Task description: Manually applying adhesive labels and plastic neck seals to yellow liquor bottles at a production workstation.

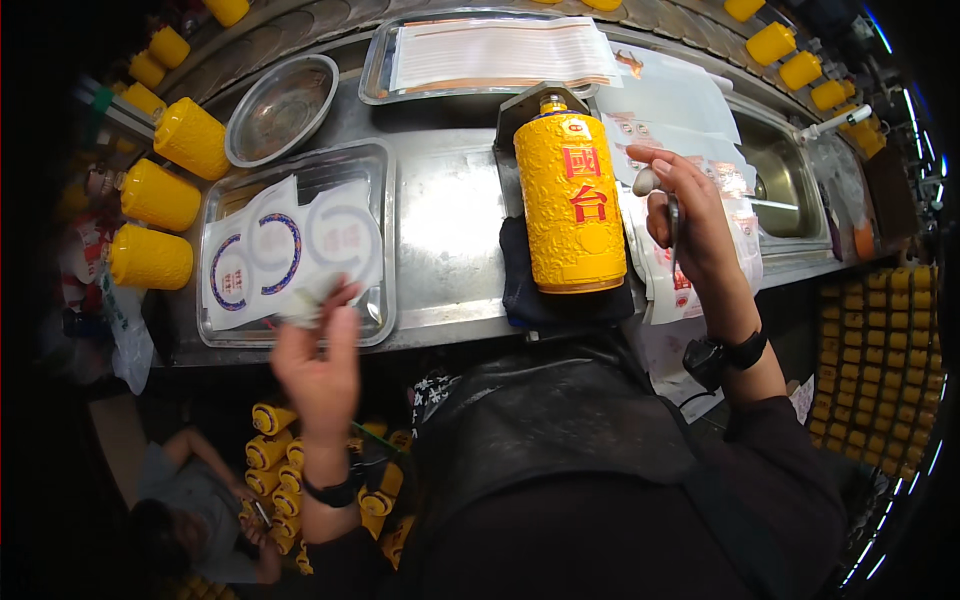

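A yellow embossed bottle (572,245) with red characters lies on a dark cloth (515,285) at the middle of the metal counter, its neck in a metal holder (507,122). My right hand (690,205) is just right of it, fingers curled round a thin metal tool (674,230) whose exact kind I cannot make out. A pale cover sits on one fingertip. My left hand (322,360) hovers at the near edge of a steel tray (388,320), its pale-covered fingertips smeared by motion. White decal sheets (240,300) with blue patterned arcs lie in that tray.
More yellow bottles (155,195) line the left side, and others (800,70) stand at the far right. Behind are a round steel bowl (325,75) and a tray of striped sheets (500,55). Printed sheets (735,280) lie beside a sink (815,190). Another person (205,500) sits lower left.
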### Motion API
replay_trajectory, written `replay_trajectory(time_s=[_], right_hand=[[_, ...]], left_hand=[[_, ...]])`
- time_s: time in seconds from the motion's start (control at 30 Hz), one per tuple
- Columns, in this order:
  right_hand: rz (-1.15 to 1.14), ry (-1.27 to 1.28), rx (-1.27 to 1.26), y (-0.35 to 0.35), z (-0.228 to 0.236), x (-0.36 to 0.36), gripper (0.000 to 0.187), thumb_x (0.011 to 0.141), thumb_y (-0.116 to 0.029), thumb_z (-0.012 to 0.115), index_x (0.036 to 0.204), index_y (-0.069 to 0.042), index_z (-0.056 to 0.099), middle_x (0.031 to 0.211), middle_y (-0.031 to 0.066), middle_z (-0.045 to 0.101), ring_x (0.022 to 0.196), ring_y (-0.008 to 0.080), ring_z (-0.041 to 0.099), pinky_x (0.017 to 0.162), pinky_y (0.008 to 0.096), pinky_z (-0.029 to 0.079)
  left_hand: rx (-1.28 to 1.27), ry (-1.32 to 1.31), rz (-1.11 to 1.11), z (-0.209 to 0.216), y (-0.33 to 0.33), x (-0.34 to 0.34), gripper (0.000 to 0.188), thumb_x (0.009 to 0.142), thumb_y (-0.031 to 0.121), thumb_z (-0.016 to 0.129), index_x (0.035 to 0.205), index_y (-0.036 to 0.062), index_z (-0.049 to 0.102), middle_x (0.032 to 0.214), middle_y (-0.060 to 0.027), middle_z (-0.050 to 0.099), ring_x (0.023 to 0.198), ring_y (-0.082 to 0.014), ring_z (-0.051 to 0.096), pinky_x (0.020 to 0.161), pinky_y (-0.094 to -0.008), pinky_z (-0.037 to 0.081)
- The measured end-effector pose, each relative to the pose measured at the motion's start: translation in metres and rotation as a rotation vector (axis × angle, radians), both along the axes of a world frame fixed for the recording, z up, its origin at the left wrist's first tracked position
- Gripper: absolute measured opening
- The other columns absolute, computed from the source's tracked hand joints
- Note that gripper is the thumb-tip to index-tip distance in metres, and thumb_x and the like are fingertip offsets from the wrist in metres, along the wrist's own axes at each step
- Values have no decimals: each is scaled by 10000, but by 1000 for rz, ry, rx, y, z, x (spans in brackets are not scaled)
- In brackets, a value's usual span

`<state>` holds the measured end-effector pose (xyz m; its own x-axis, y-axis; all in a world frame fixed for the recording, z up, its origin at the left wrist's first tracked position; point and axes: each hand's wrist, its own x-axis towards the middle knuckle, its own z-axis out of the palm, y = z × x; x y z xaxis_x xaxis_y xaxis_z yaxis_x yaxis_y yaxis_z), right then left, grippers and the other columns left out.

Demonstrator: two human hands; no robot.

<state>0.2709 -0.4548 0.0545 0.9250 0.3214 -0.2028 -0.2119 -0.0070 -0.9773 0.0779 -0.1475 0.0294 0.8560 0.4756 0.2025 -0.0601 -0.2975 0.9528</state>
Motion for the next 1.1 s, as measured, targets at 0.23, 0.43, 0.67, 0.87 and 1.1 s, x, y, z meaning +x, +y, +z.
replay_trajectory(time_s=[0.23, 0.43, 0.67, 0.87, 1.1], right_hand=[[-43, 103, 132, -18, -7, -13, 417, 907, -236, 511, 1236, 21, 538, 877, 47, 601, 671, 78, 587, 622, 201, 491], [-21, 42, 145, -21, -10, -17, 462, 772, 4, 590, 1227, 32, 513, 987, 50, 610, 846, 91, 604, 772, 209, 487], [31, -92, 121, -10, 0, -19, 480, 761, 41, 660, 1209, -3, 493, 997, 49, 602, 875, 84, 607, 772, 218, 505], [0, -116, 96, -11, 1, -12, 406, 758, 31, 677, 1123, -16, 506, 968, 44, 598, 847, 77, 610, 737, 204, 512], [112, -246, 16, -2, 7, -12, 342, 772, 4, 680, 1083, -12, 538, 965, 48, 605, 839, 72, 597, 740, 205, 492]], left_hand=[[399, -179, -469, 6, -76, 54, 443, 771, 51, 677, 1204, -2, 599, 1334, -217, 483, 1239, -324, 495, 1024, -388, 391], [352, -160, -513, -2, -95, 69, 437, 796, 96, 682, 1216, 7, 599, 1412, -232, 385, 1311, -358, 413, 1070, -424, 343], [566, -117, -524, -3, -97, 85, 453, 877, 380, 614, 1209, 74, 628, 1478, -277, 257, 1350, -409, 318, 1075, -511, 256], [755, -59, -485, 3, -90, 112, 403, 899, 443, 549, 1201, 197, 653, 1491, -255, 254, 1340, -414, 323, 1051, -606, 202], [857, -71, -395, 8, -80, 157, 353, 913, 420, 533, 1190, 240, 654, 1496, -182, 304, 1334, -405, 342, 1055, -593, 219]])
